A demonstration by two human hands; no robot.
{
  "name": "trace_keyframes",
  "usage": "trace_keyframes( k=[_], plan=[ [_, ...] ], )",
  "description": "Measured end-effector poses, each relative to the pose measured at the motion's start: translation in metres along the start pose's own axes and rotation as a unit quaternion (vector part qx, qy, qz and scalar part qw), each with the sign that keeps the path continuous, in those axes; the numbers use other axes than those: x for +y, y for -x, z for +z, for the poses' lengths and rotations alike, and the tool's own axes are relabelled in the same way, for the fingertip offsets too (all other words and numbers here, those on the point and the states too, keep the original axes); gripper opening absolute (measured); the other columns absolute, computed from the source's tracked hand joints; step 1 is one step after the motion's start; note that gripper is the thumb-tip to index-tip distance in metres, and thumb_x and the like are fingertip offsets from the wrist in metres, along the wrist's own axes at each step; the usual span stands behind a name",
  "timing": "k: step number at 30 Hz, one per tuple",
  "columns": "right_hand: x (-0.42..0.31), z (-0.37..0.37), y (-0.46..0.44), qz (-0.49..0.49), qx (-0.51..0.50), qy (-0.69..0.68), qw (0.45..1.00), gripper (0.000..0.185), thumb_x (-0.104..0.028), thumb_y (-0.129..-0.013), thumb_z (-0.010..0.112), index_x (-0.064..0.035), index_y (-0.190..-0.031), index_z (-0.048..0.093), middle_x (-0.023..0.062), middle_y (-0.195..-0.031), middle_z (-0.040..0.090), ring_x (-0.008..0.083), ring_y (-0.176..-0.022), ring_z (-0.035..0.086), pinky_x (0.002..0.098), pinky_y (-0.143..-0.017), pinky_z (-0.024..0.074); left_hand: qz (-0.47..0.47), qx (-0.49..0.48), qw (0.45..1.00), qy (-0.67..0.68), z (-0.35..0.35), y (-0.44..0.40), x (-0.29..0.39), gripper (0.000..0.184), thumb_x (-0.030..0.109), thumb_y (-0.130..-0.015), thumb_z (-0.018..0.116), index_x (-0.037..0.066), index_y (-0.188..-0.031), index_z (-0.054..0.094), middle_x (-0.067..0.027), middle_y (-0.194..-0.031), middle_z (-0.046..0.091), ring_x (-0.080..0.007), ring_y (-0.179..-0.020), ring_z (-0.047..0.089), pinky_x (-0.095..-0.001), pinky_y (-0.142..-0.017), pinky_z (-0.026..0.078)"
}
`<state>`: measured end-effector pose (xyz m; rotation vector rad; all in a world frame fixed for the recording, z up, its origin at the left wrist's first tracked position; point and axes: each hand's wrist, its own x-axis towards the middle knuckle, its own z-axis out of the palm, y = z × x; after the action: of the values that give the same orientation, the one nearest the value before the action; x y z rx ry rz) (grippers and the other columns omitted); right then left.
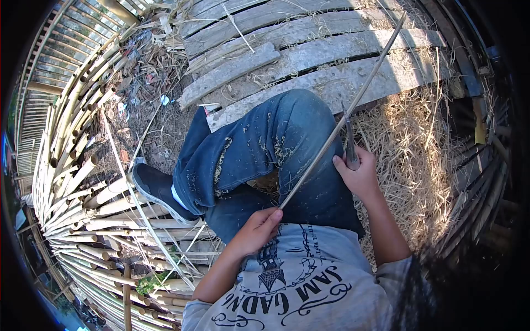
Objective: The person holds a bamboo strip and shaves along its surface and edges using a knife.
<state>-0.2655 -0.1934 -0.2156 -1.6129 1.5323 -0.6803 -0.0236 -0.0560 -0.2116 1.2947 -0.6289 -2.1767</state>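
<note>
My left hand [258, 231] is closed around the lower end of a long, thin bamboo strip [366, 83], close to my shirt. From there the strip slants up and right across my raised knee, its far end over the planks. In my right hand [359, 172] is a knife [350, 139], gripped near its base with the narrow dark blade pointing up. The blade's upper part meets or crosses the strip beside the knee; whether it presses in I cannot tell. Fine shavings cling to my jeans [248, 140].
Weathered planks [326, 49] form a platform ahead, with a loose board [232, 74] on top. Curly shavings [408, 149] are heaped at the right. Many bamboo poles [88, 220] fan out at the left, near my dark boot [160, 190]. A slatted bamboo fence [66, 55] stands behind.
</note>
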Motion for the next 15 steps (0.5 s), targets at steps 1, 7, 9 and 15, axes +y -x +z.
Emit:
trace_keyframes(
  k=[1, 7, 9, 15],
  plan=[
    [0.003, 0.000, 0.000, 0.002, -0.016, -0.006, 1.000, 0.029, -0.018, -0.076, 0.075, 0.0004, -0.070, 0.053, 0.0022, -0.054, 0.044, 0.0112, -0.053, 0.042, 0.0299, -0.051, 0.0379, -0.004, 0.001, 1.000, 0.000, 0.000, -0.002, 0.002, 0.037, 0.035, -0.104, 0.038, 0.006, -0.083, 0.046, 0.0048, -0.065, 0.035, -0.0063, -0.054, 0.030, -0.0225, -0.048, 0.029],
    [0.003, -0.013, -0.011, -0.115, -0.122, 0.007, 0.986, 0.056, -0.053, -0.071, 0.077, -0.0025, -0.067, 0.053, 0.0059, -0.051, 0.043, 0.0212, -0.045, 0.047, 0.0330, -0.048, 0.0393, 0.099, 0.032, 0.988, -0.113, 0.010, -0.015, 0.019, 0.036, 0.037, -0.102, 0.042, 0.006, -0.086, 0.047, 0.0063, -0.067, 0.037, -0.0042, -0.056, 0.032, -0.0212, -0.049, 0.029],
    [0.000, -0.013, -0.014, -0.116, -0.126, 0.043, 0.984, 0.062, -0.060, -0.069, 0.075, -0.0024, -0.067, 0.053, 0.0079, -0.051, 0.046, 0.0253, -0.047, 0.052, 0.0350, -0.049, 0.0417, 0.110, 0.057, 0.981, -0.148, 0.013, -0.015, 0.028, 0.033, 0.037, -0.102, 0.044, 0.007, -0.089, 0.048, 0.0069, -0.067, 0.038, -0.0030, -0.058, 0.034, -0.0212, -0.050, 0.030],
    [-0.017, -0.012, -0.021, -0.135, -0.143, 0.155, 0.968, 0.071, -0.072, -0.062, 0.072, -0.0026, -0.065, 0.053, 0.0132, -0.055, 0.055, 0.0330, -0.054, 0.063, 0.0394, -0.051, 0.0483, 0.089, 0.133, 0.962, -0.219, 0.010, -0.017, 0.053, 0.032, 0.024, -0.101, 0.044, -0.005, -0.110, 0.053, -0.0104, -0.064, 0.053, -0.0192, -0.059, 0.053, -0.0351, -0.059, 0.043]
  ],
)
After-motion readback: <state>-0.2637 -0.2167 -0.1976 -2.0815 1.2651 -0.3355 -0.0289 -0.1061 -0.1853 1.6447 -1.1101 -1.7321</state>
